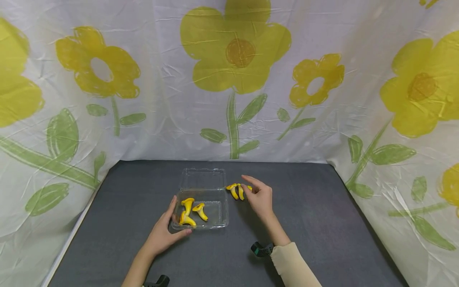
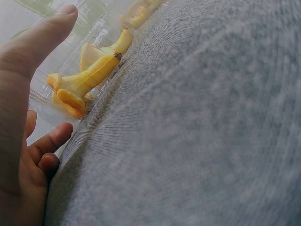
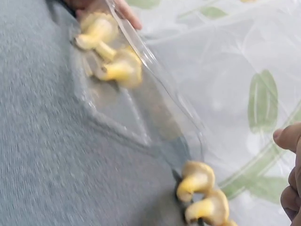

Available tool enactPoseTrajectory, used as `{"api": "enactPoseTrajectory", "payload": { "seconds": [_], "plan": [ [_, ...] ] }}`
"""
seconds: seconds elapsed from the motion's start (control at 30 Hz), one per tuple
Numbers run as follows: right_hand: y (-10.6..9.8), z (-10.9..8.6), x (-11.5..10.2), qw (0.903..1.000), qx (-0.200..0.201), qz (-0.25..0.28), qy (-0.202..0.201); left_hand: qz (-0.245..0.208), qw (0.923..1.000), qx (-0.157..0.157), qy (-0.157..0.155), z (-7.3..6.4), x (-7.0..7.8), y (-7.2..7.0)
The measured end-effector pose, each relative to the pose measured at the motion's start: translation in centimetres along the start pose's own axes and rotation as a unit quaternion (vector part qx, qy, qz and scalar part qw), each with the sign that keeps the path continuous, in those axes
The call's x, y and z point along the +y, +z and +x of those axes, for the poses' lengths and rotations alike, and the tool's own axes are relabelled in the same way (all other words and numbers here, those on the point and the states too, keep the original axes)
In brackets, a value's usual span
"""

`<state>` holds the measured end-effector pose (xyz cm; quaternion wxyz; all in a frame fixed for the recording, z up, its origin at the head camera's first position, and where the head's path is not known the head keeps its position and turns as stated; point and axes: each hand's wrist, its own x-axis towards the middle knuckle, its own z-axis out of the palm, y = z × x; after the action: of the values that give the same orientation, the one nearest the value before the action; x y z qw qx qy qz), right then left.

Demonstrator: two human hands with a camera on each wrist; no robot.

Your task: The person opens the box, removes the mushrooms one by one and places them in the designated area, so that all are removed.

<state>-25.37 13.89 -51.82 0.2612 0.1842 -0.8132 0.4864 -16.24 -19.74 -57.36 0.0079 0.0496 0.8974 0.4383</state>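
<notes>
Clear, thin plastic makes the box (image 1: 217, 209) we see, its lid (image 1: 203, 178) raised on the far side; three yellow, trumpet-shaped mushrooms (image 1: 201, 211) lie inside. Our left hand (image 1: 162, 234), thumb and fingers spread, touches its near left corner. Our right hand (image 1: 261, 200), thumb and finger apart, is near more mushrooms (image 1: 232, 190) on grey cloth (image 1: 312, 223) at right.

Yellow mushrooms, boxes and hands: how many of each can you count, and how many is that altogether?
Yellow mushrooms: 6 showing (3 inside the box, 3 beside it, one of those partly hidden)
Clear box: 1
Left hand plus right hand: 2
Total: 9
</notes>
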Motion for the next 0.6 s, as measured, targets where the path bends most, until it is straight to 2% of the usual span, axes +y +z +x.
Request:
{"api": "enactPoseTrajectory", "payload": {
  "seconds": [0.23,0.5,0.6],
  "plan": [
    [2.0,-0.2,-1.2,0.999,-0.038,0.018,-0.018,-0.006,1.0,0.003,0.007,0.0,-0.2,0.0],
    [4.3,-0.8,-2.7,0.9974,-0.055,0.034,-0.033,-0.011,0.9999,0.004,0.01,0.0,-0.2,0.0],
    [5.0,-1.0,-3.3,0.9963,-0.074,0.031,-0.033,-0.011,0.9999,0.003,0.006,0.0,-0.1,0.0]
  ]
}}
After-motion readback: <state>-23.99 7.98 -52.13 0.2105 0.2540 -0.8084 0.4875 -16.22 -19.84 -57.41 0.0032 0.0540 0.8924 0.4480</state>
